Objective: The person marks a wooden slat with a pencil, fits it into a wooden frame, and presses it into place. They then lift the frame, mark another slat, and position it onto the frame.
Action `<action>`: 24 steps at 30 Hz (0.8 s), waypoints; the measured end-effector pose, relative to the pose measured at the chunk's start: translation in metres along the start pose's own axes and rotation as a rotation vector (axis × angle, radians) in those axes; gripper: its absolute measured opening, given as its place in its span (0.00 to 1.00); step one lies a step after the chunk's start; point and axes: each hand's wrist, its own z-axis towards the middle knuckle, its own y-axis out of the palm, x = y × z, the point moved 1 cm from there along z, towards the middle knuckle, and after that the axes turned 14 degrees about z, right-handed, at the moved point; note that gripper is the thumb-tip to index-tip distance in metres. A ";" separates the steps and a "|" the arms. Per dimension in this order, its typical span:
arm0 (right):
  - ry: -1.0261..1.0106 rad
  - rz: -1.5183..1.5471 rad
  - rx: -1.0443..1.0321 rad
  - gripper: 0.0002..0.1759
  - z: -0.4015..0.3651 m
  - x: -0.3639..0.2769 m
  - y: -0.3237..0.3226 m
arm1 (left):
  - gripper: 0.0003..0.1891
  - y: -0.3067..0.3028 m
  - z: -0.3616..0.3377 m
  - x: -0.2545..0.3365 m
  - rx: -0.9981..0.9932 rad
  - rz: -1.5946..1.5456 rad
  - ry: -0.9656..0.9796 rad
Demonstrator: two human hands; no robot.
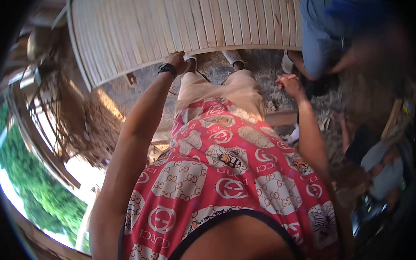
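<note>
A long panel of pale wooden slats (175, 23) with a thin rim spans the top of the view. At its near edge is my left hand (176, 61), a dark watch on its wrist, with the fingers closed over the rim. My right hand (292, 85) hangs apart from the panel, above the dirty floor. Its fingers are curled in, and whatever they may hold is hidden. Below the panel's edge show my feet in light clogs (230, 57).
Another person in blue-grey trousers (315, 37) crouches close by at the upper right. More people (385, 166) are at the lower right, partly blurred. Wood scraps (271, 106) and a board (281, 118) lie on the floor. Metalwork (44, 101) stands at the left.
</note>
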 end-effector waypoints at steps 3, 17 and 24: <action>-0.140 -0.024 0.042 0.16 -0.030 0.061 0.006 | 0.26 -0.022 0.040 0.041 0.044 0.138 0.190; -0.234 0.145 0.146 0.09 0.015 0.018 0.146 | 0.55 -0.044 0.126 0.087 0.270 0.402 0.261; -0.582 0.077 0.201 0.08 0.104 0.024 0.178 | 0.71 -0.030 0.145 0.109 0.236 0.454 0.196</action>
